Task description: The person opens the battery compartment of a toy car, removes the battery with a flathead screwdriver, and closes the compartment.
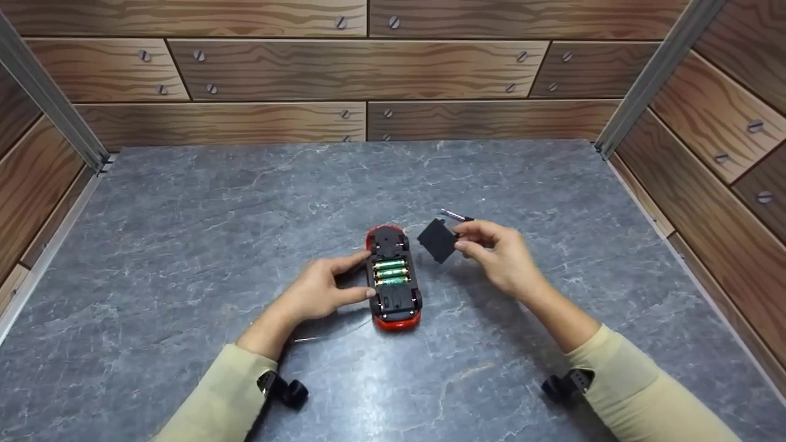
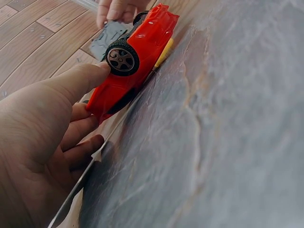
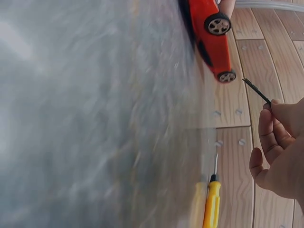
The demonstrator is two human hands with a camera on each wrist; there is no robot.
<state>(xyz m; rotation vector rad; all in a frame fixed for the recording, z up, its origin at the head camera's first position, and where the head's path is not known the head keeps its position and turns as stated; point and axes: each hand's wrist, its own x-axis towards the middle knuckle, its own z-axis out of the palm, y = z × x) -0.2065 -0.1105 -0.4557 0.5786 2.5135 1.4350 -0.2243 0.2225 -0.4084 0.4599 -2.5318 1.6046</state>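
Note:
A red toy car [image 1: 397, 323] lies upside down on the table, its black underside up. Several green batteries [image 1: 391, 272] sit side by side in its uncovered battery compartment. My left hand [image 1: 322, 288] holds the car by its left side, the thumb beside a wheel [image 2: 122, 58] in the left wrist view. To the right of the car, my right hand [image 1: 500, 255] pinches a flat black battery cover [image 1: 437, 240] by its edge, tilted and apart from the car. The cover appears edge-on as a thin dark strip [image 3: 256, 90] in the right wrist view.
Beyond the right hand lies a screwdriver [image 1: 455, 215], whose yellow handle [image 3: 212, 204] shows in the right wrist view. A thin wire [image 1: 313, 339] trails left from the car's near end. Wood-patterned walls [image 1: 362, 70] bound the grey marbled table [image 1: 245, 196].

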